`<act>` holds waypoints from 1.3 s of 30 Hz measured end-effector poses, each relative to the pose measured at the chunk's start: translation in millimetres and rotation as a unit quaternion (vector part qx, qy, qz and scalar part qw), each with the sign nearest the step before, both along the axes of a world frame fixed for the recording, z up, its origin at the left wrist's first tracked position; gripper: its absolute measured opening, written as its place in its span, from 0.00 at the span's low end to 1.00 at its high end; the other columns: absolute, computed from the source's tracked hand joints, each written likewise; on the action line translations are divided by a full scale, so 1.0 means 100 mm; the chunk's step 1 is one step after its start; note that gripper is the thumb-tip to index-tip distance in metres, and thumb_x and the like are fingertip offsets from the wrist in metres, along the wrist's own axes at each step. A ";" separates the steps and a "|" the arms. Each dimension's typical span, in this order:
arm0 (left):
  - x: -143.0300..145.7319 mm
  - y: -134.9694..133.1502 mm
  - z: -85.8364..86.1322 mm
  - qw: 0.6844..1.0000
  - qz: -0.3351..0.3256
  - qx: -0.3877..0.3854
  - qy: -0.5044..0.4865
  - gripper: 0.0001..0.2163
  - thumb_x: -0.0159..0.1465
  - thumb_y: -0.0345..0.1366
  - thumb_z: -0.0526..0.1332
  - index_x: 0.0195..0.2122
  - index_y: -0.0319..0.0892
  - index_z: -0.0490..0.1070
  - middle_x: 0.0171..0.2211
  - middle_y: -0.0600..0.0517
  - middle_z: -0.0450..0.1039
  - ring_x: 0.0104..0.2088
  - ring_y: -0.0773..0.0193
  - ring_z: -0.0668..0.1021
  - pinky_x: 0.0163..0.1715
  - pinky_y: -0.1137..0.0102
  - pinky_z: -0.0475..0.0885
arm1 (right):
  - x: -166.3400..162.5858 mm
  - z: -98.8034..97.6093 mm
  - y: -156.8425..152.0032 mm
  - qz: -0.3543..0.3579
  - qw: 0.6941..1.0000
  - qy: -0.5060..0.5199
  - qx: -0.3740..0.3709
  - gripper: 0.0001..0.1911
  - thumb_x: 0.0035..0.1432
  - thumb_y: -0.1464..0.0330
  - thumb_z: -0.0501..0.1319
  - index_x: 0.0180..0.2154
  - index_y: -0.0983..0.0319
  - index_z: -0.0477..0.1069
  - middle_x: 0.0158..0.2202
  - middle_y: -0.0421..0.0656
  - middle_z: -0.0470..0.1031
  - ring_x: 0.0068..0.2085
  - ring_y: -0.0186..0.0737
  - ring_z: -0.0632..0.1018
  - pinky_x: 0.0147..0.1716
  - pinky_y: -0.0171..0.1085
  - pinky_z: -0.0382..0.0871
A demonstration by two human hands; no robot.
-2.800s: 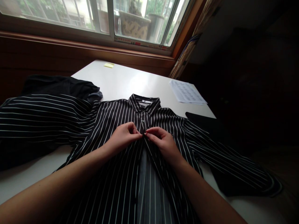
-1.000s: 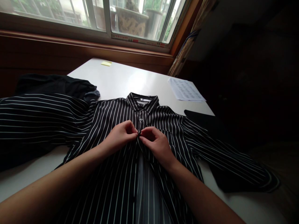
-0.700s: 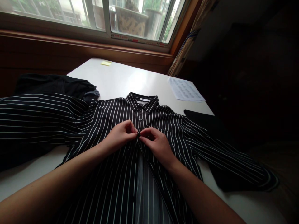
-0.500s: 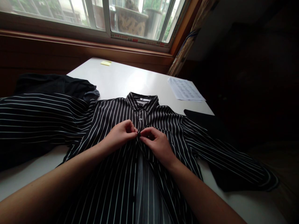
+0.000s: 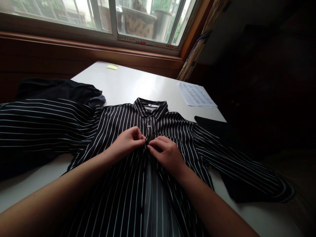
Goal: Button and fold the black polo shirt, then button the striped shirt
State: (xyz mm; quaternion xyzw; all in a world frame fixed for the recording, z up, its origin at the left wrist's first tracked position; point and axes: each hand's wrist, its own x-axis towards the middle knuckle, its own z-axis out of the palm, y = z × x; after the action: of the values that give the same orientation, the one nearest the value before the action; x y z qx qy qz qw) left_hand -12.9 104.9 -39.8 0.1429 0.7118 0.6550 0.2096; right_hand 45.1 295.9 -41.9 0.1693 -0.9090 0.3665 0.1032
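Note:
A black shirt point(image 5: 118, 121) with white stripes lies spread face up, its collar point(image 5: 151, 108) away from me and its sleeves out to both sides. One button point(image 5: 148, 126) shows below the collar, where the front edges meet. Lower down the front hangs apart, and the grey inner side shows. My left hand point(image 5: 130, 139) pinches the front edge at mid-chest. My right hand point(image 5: 168, 153) pinches the other side of the same spot, fingertips almost touching the left ones. Whatever button sits between the fingertips is too small to make out.
The shirt lies on a white table point(image 5: 128, 80). Dark folded clothing point(image 5: 56, 89) is at the left, and a dark flat item point(image 5: 209, 125) lies under the right sleeve. Printed papers point(image 5: 196, 94) and a yellow sticky note point(image 5: 112, 66) rest farther back, near the window point(image 5: 145, 23).
My right fingers have shifted very slightly and closed a little at the shirt front. The left hand and the shirt look almost the same.

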 end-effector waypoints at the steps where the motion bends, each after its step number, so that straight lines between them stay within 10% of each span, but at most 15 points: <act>1: 0.00 0.00 0.00 1.000 -0.001 0.004 -0.003 0.11 0.55 0.34 0.67 0.27 0.42 0.63 0.33 0.53 0.75 0.36 0.65 0.77 0.40 0.69 0.71 | 0.00 0.01 0.00 0.001 1.000 0.001 0.002 0.06 0.63 0.66 0.61 0.36 0.55 0.77 0.36 0.42 0.77 0.40 0.43 0.77 0.44 0.44 0.71; 39: 0.01 0.00 -0.04 1.000 -0.006 0.000 0.014 0.11 0.57 0.35 0.67 0.28 0.42 0.63 0.33 0.54 0.74 0.36 0.65 0.76 0.39 0.69 0.70 | -0.04 -0.03 0.02 -0.011 0.997 -0.038 -0.064 0.02 0.62 0.70 0.64 0.35 0.59 0.76 0.34 0.39 0.77 0.37 0.37 0.77 0.39 0.36 0.69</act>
State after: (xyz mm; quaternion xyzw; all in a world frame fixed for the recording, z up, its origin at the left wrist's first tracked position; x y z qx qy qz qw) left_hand -12.3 104.5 -43.7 0.1562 0.7136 0.6517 0.2041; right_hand 40.9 297.8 -44.9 0.1388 -0.8885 0.4293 0.0836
